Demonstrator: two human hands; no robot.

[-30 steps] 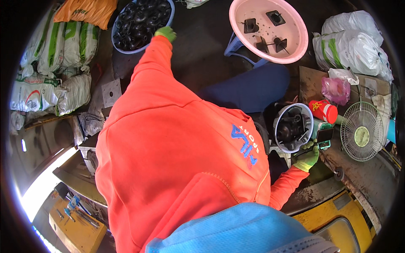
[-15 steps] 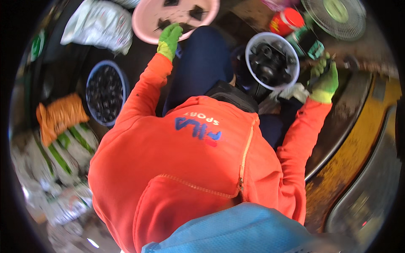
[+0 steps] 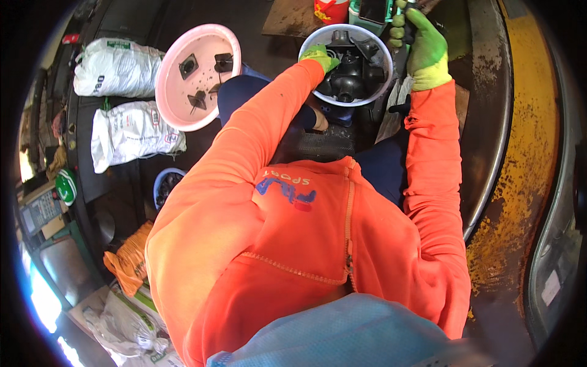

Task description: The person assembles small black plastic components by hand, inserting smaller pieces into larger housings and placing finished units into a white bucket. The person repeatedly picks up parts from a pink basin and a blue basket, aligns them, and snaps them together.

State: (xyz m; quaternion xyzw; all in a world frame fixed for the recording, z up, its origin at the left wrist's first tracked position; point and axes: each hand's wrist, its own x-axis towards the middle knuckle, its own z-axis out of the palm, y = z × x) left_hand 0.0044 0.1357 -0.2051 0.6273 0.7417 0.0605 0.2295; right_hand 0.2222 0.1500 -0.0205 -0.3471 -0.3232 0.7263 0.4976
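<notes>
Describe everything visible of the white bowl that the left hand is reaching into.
The white bowl is round, plastic-looking with a pale bluish rim, and sits upright ahead of the person's knees, near the top of the view. It is heaped with black moulded parts. The green-gloved left hand rests over its near-left rim on those parts; the right hand grips something just beyond its right edge.

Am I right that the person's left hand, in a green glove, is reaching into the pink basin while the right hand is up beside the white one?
Not quite: the head view shows the left hand at the rim of the white basin, over the black parts inside it, not in the pink basin, which lies further left. The rest holds: the glove is green, and the right hand is up beside the white basin.
</notes>
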